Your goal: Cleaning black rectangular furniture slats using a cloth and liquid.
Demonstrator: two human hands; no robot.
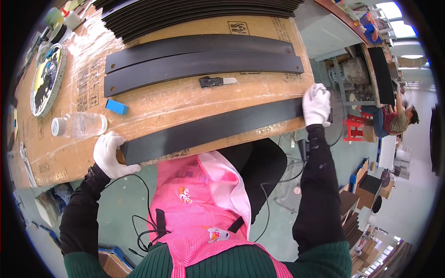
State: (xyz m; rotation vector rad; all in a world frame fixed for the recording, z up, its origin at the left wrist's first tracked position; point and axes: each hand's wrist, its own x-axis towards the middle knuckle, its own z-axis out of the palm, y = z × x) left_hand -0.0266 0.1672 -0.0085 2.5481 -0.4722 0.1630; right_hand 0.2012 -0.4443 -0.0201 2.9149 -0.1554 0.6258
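cardboard tabletop [185, 103]: nearest black strip [213, 128] between left grip [109, 155], right grip [317, 105]

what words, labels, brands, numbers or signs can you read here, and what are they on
Brown cardboard: a boxed pictogram near the dark strips; other printing is too small or blurred to read.
Pink apron: dark mark, too blurred to read.
Clear bottle: no readable label.

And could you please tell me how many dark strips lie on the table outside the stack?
3: the near strip, between the left hand and right hand; the middle strip, just beyond the knife; and the far strip, before the stack. Any underneath would be hidden.
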